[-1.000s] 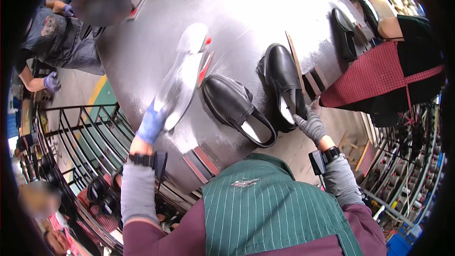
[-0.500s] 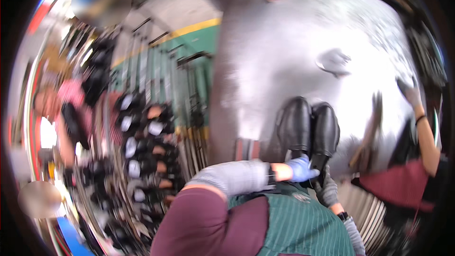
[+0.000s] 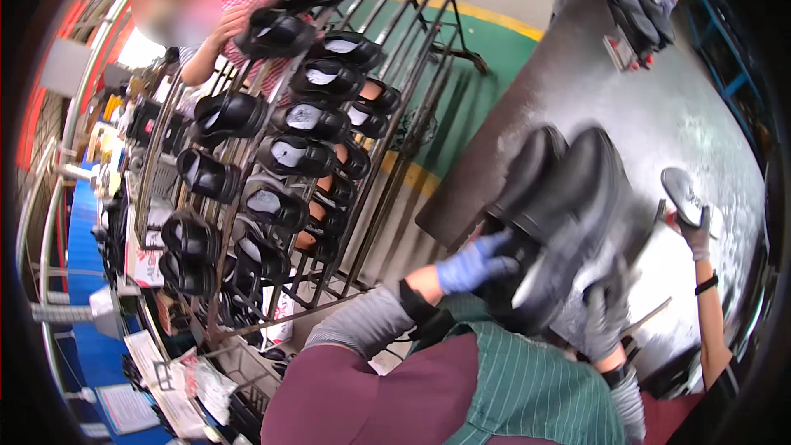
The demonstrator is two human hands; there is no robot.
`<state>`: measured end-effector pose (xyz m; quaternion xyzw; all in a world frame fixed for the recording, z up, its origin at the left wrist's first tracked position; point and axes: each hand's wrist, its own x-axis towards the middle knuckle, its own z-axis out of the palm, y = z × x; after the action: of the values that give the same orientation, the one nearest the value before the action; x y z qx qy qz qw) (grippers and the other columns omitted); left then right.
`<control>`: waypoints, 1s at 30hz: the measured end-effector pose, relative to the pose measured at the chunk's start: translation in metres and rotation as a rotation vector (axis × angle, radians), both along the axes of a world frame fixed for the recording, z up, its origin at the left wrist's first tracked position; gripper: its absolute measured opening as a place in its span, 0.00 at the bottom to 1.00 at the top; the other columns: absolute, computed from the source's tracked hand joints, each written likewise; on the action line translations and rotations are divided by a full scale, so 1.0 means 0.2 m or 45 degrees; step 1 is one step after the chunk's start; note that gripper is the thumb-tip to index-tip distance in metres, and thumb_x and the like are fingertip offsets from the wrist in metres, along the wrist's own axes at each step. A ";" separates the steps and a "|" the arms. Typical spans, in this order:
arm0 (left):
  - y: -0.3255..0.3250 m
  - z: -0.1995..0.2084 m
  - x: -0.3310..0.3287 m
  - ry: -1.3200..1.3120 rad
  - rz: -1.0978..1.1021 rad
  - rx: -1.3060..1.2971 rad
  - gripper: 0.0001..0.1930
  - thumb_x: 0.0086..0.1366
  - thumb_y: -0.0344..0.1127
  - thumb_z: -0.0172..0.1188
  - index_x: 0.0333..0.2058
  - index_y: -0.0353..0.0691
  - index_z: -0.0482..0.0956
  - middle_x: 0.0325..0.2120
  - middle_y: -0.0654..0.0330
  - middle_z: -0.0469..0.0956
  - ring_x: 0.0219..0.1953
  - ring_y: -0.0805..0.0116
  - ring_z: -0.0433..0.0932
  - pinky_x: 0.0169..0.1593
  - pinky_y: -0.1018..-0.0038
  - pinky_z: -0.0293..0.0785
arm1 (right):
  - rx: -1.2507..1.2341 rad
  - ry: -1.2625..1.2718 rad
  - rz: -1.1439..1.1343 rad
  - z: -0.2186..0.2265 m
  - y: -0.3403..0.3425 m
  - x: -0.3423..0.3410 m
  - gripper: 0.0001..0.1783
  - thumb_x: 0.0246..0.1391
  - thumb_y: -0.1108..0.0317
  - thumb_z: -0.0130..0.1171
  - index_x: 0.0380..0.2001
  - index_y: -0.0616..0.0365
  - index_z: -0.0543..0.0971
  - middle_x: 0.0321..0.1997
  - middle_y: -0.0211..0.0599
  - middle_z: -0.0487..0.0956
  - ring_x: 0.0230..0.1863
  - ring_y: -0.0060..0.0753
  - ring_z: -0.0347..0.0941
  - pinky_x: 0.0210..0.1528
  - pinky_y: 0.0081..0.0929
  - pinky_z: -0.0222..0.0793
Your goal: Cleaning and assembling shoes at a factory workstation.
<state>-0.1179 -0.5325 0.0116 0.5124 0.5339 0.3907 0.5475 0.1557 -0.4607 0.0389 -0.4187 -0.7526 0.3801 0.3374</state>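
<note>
A pair of black leather shoes is in my hands over the near end of the table, toes pointing away from me. The left black shoe (image 3: 527, 166) is partly covered by the right black shoe (image 3: 587, 177), which is smeared by motion. My left hand (image 3: 478, 262), in a blue glove, is closed at the heel end of the left shoe. My right hand (image 3: 606, 313), in a grey glove, is at the side of the right shoe, with its fingers bent against it. Blur hides exactly where the right fingertips lie.
A metal rack (image 3: 387, 189) with several black shoes stands at left. The grey metal table (image 3: 527, 91) stretches ahead. Across it, a co-worker's purple-gloved hands hold dark shoes (image 3: 634, 21). At right, a co-worker's grey-gloved hand (image 3: 696, 235) touches a grey shoe (image 3: 682, 189). Another person stands behind the rack.
My view has swung left, so the rack looks larger and nearer. The pair of shoes appears bigger and raised toward me, and my hands are farther apart on it.
</note>
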 end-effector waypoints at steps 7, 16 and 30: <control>-0.19 -0.05 -0.43 -0.984 0.215 -0.341 0.23 0.64 0.34 0.53 0.56 0.31 0.64 0.44 0.56 0.76 0.44 0.63 0.75 0.50 0.69 0.72 | -0.366 0.201 -0.114 -0.02 0.16 -0.16 0.30 0.60 0.69 0.50 0.64 0.57 0.58 0.26 0.26 0.70 0.25 0.15 0.63 0.30 0.15 0.64; -0.01 -0.15 -0.81 -1.212 0.411 -0.357 0.24 0.64 0.32 0.53 0.58 0.34 0.64 0.46 0.58 0.74 0.47 0.64 0.74 0.52 0.70 0.71 | -0.425 0.055 -0.349 -0.08 0.14 -0.18 0.29 0.59 0.67 0.50 0.63 0.57 0.59 0.26 0.26 0.70 0.25 0.15 0.63 0.29 0.15 0.64; 1.45 -0.21 -1.49 1.011 0.909 0.208 0.16 0.59 0.34 0.53 0.43 0.28 0.75 0.37 0.42 0.78 0.40 0.51 0.79 0.44 0.65 0.73 | -0.491 0.023 -0.568 -0.12 0.26 -0.19 0.27 0.61 0.67 0.49 0.63 0.56 0.60 0.27 0.27 0.71 0.21 0.13 0.62 0.24 0.14 0.62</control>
<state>-0.4153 -0.2418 -0.0314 0.4482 0.8087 0.3690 0.0951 0.1175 -0.4081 0.0145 -0.6268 -0.5529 0.4361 0.3334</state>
